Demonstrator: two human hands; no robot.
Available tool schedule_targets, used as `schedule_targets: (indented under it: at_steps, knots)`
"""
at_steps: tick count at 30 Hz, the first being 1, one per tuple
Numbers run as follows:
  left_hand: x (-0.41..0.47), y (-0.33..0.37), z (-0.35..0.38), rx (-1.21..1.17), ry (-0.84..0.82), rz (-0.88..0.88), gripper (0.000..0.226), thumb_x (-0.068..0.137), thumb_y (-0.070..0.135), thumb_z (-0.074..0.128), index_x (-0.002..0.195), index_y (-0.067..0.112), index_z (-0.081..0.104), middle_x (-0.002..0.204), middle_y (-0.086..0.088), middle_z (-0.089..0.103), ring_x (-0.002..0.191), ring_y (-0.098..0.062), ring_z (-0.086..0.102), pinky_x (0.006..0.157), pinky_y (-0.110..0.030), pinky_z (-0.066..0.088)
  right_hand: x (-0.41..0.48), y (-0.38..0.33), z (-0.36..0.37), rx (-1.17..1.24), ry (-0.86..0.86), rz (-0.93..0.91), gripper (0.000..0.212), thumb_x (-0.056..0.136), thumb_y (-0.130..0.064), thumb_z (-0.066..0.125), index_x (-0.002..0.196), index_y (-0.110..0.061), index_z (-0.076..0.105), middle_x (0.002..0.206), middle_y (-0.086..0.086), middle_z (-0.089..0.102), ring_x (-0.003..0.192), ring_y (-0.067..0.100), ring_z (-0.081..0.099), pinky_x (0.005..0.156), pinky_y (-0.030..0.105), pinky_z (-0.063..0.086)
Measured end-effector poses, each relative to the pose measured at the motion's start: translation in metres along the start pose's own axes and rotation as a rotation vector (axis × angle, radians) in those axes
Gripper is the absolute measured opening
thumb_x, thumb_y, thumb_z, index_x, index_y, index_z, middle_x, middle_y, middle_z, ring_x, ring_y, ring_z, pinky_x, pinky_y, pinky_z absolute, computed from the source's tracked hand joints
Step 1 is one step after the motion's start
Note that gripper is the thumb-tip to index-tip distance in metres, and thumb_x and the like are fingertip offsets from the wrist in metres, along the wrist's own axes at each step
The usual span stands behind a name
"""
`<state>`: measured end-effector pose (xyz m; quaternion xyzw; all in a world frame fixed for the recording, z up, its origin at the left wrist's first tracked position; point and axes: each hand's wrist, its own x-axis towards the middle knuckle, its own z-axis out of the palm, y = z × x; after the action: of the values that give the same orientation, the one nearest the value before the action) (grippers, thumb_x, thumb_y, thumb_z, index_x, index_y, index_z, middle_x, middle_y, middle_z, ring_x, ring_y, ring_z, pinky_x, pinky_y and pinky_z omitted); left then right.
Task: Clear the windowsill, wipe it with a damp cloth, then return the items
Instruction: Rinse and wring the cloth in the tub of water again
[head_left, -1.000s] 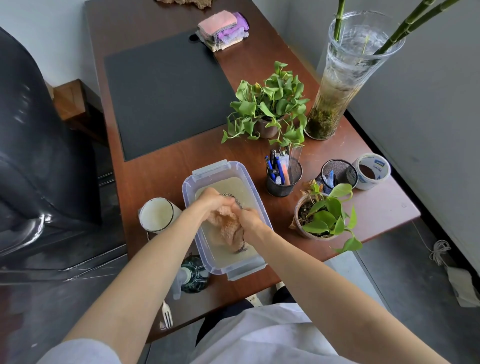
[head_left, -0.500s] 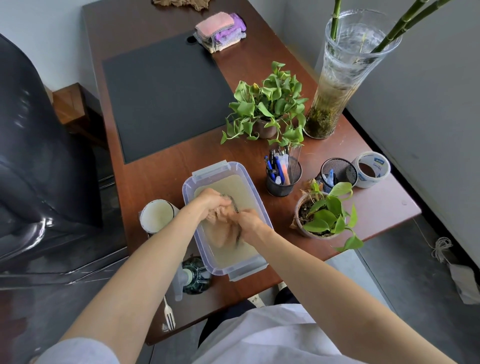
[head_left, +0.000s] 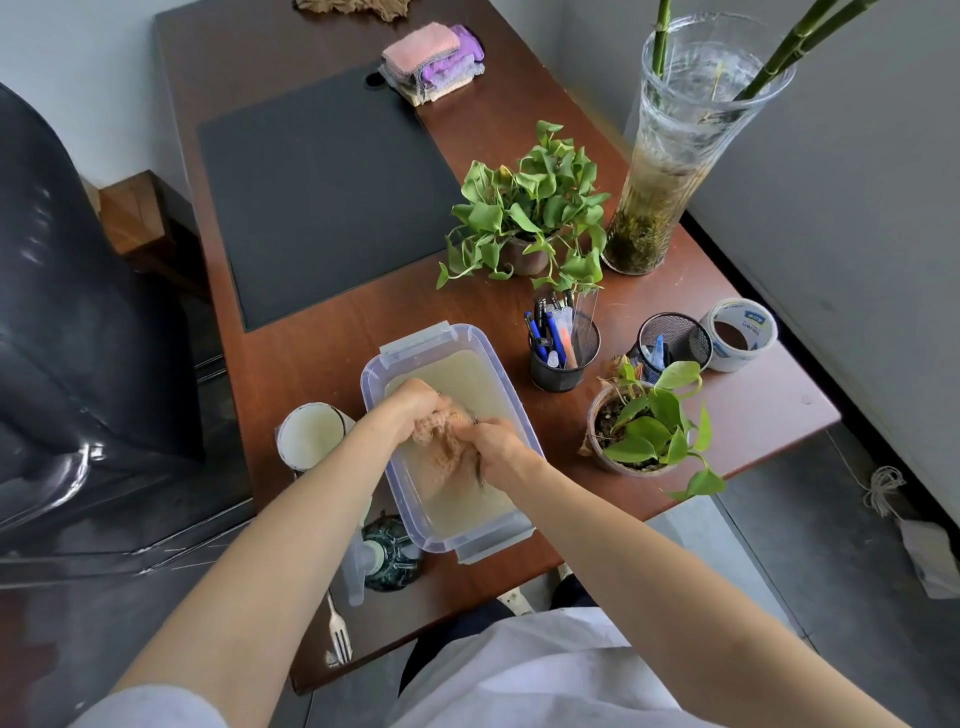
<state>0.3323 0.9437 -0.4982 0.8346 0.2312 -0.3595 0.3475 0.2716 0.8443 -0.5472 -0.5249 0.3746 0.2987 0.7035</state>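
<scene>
A clear plastic tub (head_left: 375, 385) with cloudy water stands on the brown table near its front edge. Over the tub, my left hand (head_left: 415, 402) and my right hand (head_left: 496, 448) both grip a wet peach-coloured cloth (head_left: 445, 453), bunched between them and hanging into the water. To the right stand a leafy pothos in a brown pot (head_left: 524, 218), a small potted plant (head_left: 644, 426), a tall glass vase (head_left: 670, 156) with bamboo stems, two black mesh pen cups (head_left: 563, 353) (head_left: 674, 340) and a roll of tape (head_left: 737, 335).
A dark desk mat (head_left: 322, 197) covers the table's far left. Folded pink and purple cloths (head_left: 434, 62) lie at the back. Left of the tub are a white cup (head_left: 310, 436), a dark glass bottle (head_left: 389, 553) and a fork (head_left: 338, 634). A black chair (head_left: 67, 322) stands left.
The cloth has been lowered and spread a little further into the water, and both hands have shifted slightly as they work it. The rest of the table is unchanged.
</scene>
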Motion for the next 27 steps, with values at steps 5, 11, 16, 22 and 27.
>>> schedule_targets:
  at_steps: [5,11,16,22,27]
  knots:
    - [0.000,0.000,-0.001,-0.029,-0.035,-0.017,0.031,0.088,0.029,0.064,0.108,0.004,0.061,0.100,-0.013,0.066,0.093,-0.028,0.061,0.087,-0.039,0.052,-0.003,-0.003,-0.001,-0.058,-0.051,0.031,0.056,0.079,-0.044,0.073,0.117,-0.006,0.059,0.110,0.009,0.066,0.103,0.025,0.061,0.097,0.042,0.046]
    - [-0.001,-0.004,0.013,0.024,0.007,0.032,0.041,0.096,0.037,0.050,0.116,0.002,0.058,0.110,-0.014,0.063,0.100,-0.029,0.058,0.081,-0.032,0.044,-0.004,-0.005,0.001,0.051,0.004,0.035,0.021,0.098,-0.026,0.052,0.092,-0.007,0.060,0.101,0.015,0.067,0.096,0.029,0.064,0.088,0.040,0.052]
    - [-0.002,-0.001,0.004,-0.069,0.035,0.069,0.036,0.096,0.030,0.054,0.115,-0.001,0.061,0.110,-0.014,0.065,0.094,-0.025,0.059,0.081,-0.031,0.046,-0.009,-0.006,-0.001,-0.003,-0.006,0.009,0.014,0.093,-0.010,0.058,0.104,-0.002,0.059,0.106,0.020,0.066,0.100,0.033,0.065,0.088,0.042,0.053]
    - [-0.005,-0.003,0.003,-0.029,0.014,0.059,0.034,0.092,0.033,0.059,0.109,0.004,0.064,0.103,-0.010,0.067,0.095,-0.027,0.062,0.086,-0.036,0.052,-0.019,-0.009,-0.001,-0.023,-0.096,0.009,0.043,0.084,-0.029,0.072,0.111,0.001,0.058,0.102,0.013,0.065,0.091,0.024,0.061,0.083,0.036,0.049]
    - [-0.008,-0.004,0.015,0.005,-0.026,-0.018,0.028,0.095,0.033,0.053,0.098,0.008,0.062,0.088,-0.010,0.066,0.083,-0.024,0.060,0.073,-0.033,0.046,-0.026,-0.013,-0.002,0.030,-0.129,0.043,0.041,0.089,-0.039,0.063,0.111,-0.005,0.061,0.105,0.012,0.066,0.088,0.021,0.061,0.085,0.034,0.044]
